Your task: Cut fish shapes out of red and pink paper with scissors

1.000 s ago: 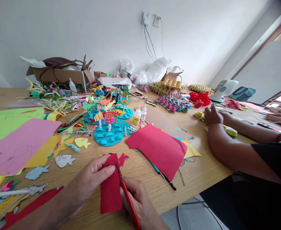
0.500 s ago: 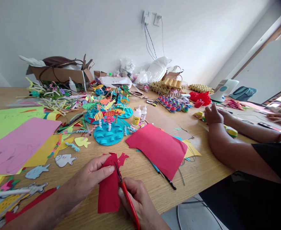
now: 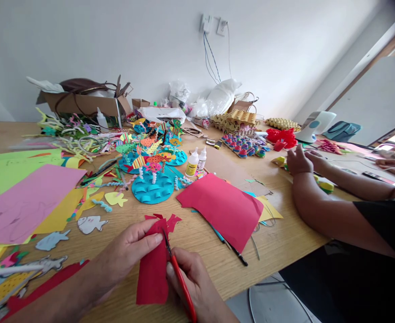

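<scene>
My left hand (image 3: 138,242) pinches a strip of red paper (image 3: 153,278) near its upper end, thumb on top. In my right hand (image 3: 195,278) is a pair of scissors (image 3: 182,285) with red handles, its blades at the right edge of the strip. Small red paper scraps (image 3: 173,222) lie on the table just beyond the strip. To the right rests a larger red sheet (image 3: 222,208), with a pencil (image 3: 239,256) partly under it. Paper fish cutouts, one white (image 3: 91,224) and one pale blue (image 3: 52,241), lie left of my left hand.
Blue bases with paper fish (image 3: 152,186) stand mid-table beside two glue bottles (image 3: 192,163). Pink (image 3: 32,197) and green sheets cover the left side. Egg cartons (image 3: 234,120) sit at the back. At right, another person's hands (image 3: 300,161) work over the table.
The red strip and my left hand have shifted slightly toward me, showing more of the scraps behind. The scissors stay at the strip's edge.
</scene>
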`<state>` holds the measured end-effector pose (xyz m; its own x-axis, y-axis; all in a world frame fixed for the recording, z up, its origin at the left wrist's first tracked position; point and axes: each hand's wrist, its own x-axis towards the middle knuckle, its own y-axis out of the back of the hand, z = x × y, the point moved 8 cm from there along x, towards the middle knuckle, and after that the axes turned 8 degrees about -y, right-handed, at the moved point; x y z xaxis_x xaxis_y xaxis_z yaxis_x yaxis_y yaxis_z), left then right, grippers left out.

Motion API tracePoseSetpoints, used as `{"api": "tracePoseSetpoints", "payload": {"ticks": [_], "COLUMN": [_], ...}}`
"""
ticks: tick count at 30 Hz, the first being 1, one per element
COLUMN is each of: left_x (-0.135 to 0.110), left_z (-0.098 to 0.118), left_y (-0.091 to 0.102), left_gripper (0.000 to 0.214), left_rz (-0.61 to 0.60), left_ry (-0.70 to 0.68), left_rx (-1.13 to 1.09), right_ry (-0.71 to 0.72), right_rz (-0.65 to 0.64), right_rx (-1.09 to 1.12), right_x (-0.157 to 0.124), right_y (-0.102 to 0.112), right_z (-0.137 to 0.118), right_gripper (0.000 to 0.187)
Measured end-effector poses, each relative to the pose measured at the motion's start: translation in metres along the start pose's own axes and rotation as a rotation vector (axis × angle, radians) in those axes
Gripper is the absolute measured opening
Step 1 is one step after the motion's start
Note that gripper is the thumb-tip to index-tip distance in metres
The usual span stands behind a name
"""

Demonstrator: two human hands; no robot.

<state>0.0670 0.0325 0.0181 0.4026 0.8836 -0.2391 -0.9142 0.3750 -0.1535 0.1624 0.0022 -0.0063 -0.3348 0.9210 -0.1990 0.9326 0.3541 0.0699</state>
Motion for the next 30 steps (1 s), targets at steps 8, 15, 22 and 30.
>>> {"api": "tracePoseSetpoints", "payload": {"ticks": [8,15,22,30], "left_x": [0.000,-0.001,0.000,0.001], "left_z": [-0.003,-0.002,0.002,0.007], "left_y": [0.002,0.006,0.003,0.001], "left_gripper": [0.020,0.023,0.019,0.018], "left_rz": [-0.004,0.046,0.030,0.042], "left_ry": [0.039,0.026,-0.016,-0.059], "left_rx": [-0.017,-0.029,0.023,0.101], "right_ry": [-0.020,-0.021,0.003,0.010], "right_rz": [-0.006,-0.008,-0.067,-0.054], "right_rx": [-0.003,-0.022,-0.067,-0.047], "right_x": [0.001,0.001,-0.001,-0.001], "right_y": [-0.001,-0.001,-0.004,-0.003], "right_z": [0.011,0.009,0.001,-0.002], "right_gripper": [0.040,0.040,0.038,0.049]}}
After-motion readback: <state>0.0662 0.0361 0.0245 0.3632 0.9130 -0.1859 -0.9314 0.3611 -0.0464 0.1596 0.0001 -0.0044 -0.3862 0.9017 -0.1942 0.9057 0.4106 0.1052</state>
